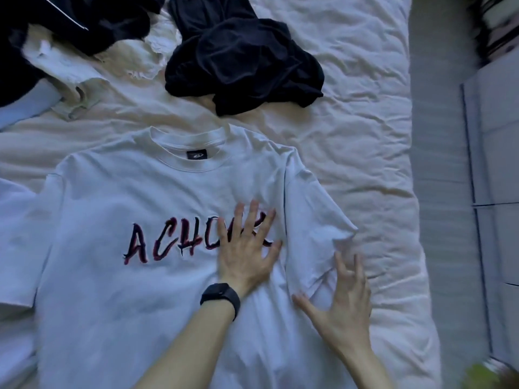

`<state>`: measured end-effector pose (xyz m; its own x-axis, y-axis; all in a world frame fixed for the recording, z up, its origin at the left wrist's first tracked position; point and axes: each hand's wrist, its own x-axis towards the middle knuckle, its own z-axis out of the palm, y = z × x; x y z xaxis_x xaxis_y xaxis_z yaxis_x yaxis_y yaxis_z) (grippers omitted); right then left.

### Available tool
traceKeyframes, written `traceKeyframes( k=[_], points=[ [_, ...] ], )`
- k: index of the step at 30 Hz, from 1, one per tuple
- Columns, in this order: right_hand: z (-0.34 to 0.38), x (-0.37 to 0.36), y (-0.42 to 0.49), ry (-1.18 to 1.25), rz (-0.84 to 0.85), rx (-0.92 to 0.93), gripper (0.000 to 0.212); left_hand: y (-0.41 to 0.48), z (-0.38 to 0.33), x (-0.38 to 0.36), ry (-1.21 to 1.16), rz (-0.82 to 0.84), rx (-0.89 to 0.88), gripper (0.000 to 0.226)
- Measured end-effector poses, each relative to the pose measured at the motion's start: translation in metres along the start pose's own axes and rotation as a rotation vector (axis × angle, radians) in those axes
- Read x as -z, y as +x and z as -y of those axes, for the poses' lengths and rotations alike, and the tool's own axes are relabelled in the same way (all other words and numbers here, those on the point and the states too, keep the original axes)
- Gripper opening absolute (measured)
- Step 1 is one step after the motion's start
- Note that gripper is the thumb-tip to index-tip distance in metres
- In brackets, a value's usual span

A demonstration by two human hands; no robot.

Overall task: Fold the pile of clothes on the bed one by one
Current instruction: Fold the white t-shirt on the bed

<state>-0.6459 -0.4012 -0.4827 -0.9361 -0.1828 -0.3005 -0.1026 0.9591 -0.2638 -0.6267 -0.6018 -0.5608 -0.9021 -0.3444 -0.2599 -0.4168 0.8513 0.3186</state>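
- Near right: right hand [345,307], fingers spread and slightly bent, touches a sleeve [314,220], gripping nothing.
- Left hand [244,248], flat and open, pins the white cotton T-shirt [126,318], spread on the rumpled cream bed [365,136].
- Soft, light, limp: probably best pinched at the sleeve edge.
- Far: crumpled black garment [244,60].

The white T-shirt [140,304] lies flat on the bed [365,136], print [157,245] up. The left hand [244,256] presses flat on the print; the right hand [342,307] touches the sleeve [314,220] with spread fingers [341,265].
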Motion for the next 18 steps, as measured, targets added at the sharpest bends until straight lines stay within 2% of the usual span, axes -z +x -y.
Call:
traceKeyframes(
  k=[2,4,6,9,11,12,15,17,18],
  points=[
    [-0.010,-0.001,0.010,-0.048,0.063,0.057,0.112,0.003,0.003,-0.008,0.056,0.037,0.009,0.071],
    [-0.012,0.002,0.027,0.035,0.033,0.081,0.093,0.004,0.003,-0.007,0.076,0.056,0.020,0.070],
    [-0.007,0.013,0.044,0.296,0.012,0.020,0.073,0.003,-0.001,-0.004,0.105,0.089,0.035,0.069],
    [0.008,0.032,0.071,0.706,0.091,-0.251,0.060,0.004,-0.008,0.004,0.123,0.165,0.089,0.065],
    [0.018,0.040,0.088,0.661,0.188,-0.341,0.064,0.005,-0.014,0.013,0.149,0.225,0.119,0.066],
    [0.021,0.043,0.095,0.556,0.235,-0.301,0.060,0.005,-0.017,0.019,0.175,0.259,0.127,0.067],
    [0.018,0.070,0.124,0.307,0.350,-0.168,0.033,0.010,-0.024,0.037,0.228,0.353,0.144,0.075],
    [0.008,0.103,0.157,0.383,0.333,-0.191,0.031,0.014,-0.031,0.047,0.235,0.398,0.155,0.072],
    [0.002,0.121,0.175,0.481,0.266,-0.231,0.026,0.015,-0.034,0.051,0.225,0.411,0.159,0.068]
  ],
)
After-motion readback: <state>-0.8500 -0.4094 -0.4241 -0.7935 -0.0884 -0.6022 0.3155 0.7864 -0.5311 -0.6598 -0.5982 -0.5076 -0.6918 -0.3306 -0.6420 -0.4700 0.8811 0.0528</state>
